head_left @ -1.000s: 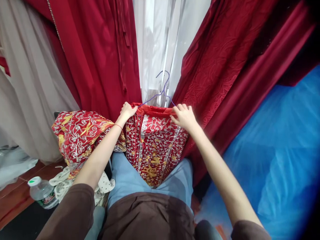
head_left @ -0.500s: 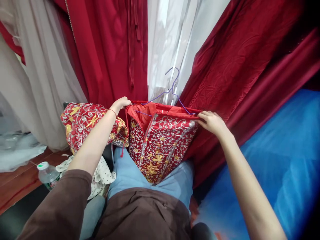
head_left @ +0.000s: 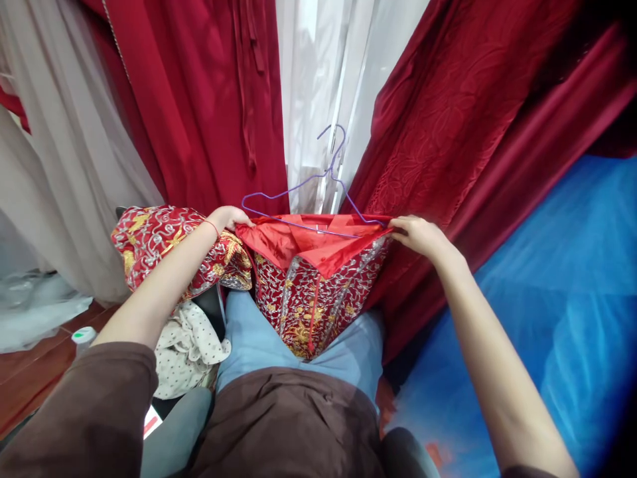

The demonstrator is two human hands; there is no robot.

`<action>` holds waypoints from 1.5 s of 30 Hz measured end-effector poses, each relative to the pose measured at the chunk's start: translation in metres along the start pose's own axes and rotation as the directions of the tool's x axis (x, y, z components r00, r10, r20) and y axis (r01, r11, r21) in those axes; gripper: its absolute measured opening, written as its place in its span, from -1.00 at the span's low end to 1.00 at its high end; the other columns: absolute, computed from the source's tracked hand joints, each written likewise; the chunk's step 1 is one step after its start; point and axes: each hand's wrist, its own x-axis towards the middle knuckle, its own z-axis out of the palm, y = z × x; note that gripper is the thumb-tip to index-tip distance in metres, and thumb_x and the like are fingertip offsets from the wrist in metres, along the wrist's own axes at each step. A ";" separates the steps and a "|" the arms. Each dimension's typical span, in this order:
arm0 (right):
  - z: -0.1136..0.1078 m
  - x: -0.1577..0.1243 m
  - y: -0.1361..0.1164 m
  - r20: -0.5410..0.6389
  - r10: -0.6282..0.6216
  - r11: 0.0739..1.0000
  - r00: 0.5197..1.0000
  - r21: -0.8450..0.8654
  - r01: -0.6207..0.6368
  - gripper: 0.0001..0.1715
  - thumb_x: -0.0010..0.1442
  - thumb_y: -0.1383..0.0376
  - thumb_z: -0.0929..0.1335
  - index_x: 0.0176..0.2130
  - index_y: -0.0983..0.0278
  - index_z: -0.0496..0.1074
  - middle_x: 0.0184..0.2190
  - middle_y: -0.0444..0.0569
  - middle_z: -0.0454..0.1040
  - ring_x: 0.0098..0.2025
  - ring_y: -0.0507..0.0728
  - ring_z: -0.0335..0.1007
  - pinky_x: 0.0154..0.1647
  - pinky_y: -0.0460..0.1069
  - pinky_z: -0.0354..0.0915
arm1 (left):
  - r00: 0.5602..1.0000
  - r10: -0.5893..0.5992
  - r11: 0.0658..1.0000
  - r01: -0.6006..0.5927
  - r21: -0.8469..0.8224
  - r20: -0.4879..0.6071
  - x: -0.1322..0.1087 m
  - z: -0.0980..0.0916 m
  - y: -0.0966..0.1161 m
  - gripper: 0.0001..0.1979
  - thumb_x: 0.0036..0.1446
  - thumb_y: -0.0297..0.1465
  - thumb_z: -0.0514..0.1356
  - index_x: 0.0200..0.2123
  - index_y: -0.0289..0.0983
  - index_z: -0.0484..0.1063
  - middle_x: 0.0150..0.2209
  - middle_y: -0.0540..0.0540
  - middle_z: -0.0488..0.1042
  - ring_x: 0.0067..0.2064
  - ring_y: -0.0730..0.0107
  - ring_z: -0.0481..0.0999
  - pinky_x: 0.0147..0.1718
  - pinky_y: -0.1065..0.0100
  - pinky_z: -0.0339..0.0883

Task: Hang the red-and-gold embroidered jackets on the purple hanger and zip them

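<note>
A red skirt (head_left: 333, 302) with silver and gold embroidery hangs between my hands, its lower part between my knees. My left hand (head_left: 231, 217) is closed on the left end of its waistband. My right hand (head_left: 417, 234) pinches the right end. The top gapes, showing plain red lining, and a front flap is folded down with a red cord over the embroidery. A purple wire hanger (head_left: 331, 170) stands at the opening; its left end is outside the fabric, while the right end reaches the waistband near my right hand.
Another bundled red embroidered garment (head_left: 159, 242) lies left, under my left forearm. Below it is a dotted white cloth (head_left: 186, 355). A bottle (head_left: 83, 336) stands on the floor. Red drapes (head_left: 213, 99), white fabric (head_left: 318, 73) and blue tulle (head_left: 562, 299) surround me.
The hanger's left end has come out of the skirt's top. The front of the waistband has dropped and folded outward, exposing more lining. My left hand has moved slightly left and down.
</note>
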 end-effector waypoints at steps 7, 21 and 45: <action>-0.007 -0.028 -0.019 0.140 0.084 0.995 0.987 -0.068 -0.075 -0.69 0.26 0.31 0.29 -0.05 0.16 0.54 -0.06 -0.03 0.61 -0.09 0.17 0.55 -0.32 -0.06 0.29 | 0.993 0.106 0.884 -0.069 0.462 -0.055 -0.023 0.024 0.027 -0.89 -0.06 -0.56 0.18 -0.57 -0.33 0.44 -0.57 -0.17 0.49 -0.33 0.17 0.58 -0.30 0.38 0.38; -0.023 -0.094 -0.121 0.376 0.144 0.968 0.915 -0.246 -0.052 -0.35 0.24 -0.02 0.34 0.03 0.46 0.50 -0.29 0.30 0.61 -0.20 0.37 0.60 -0.22 0.07 0.29 | 0.883 0.431 0.471 -0.396 0.788 0.187 -0.073 0.089 -0.003 -0.64 0.20 -0.20 0.13 -0.15 -0.30 0.61 -0.14 -0.28 0.63 -0.13 0.13 0.61 -0.20 0.34 0.37; 0.002 -0.042 -0.129 0.383 0.484 0.813 0.787 0.135 -0.566 -0.36 0.32 -0.14 0.24 -0.37 0.28 0.58 -0.41 0.13 0.61 -0.24 0.24 0.59 -0.31 -0.03 0.32 | 0.924 0.381 0.575 -0.260 0.776 0.028 -0.096 0.132 0.022 -0.74 0.09 -0.33 0.26 -0.20 -0.34 0.60 -0.13 -0.39 0.59 -0.01 -0.10 0.57 -0.09 0.12 0.40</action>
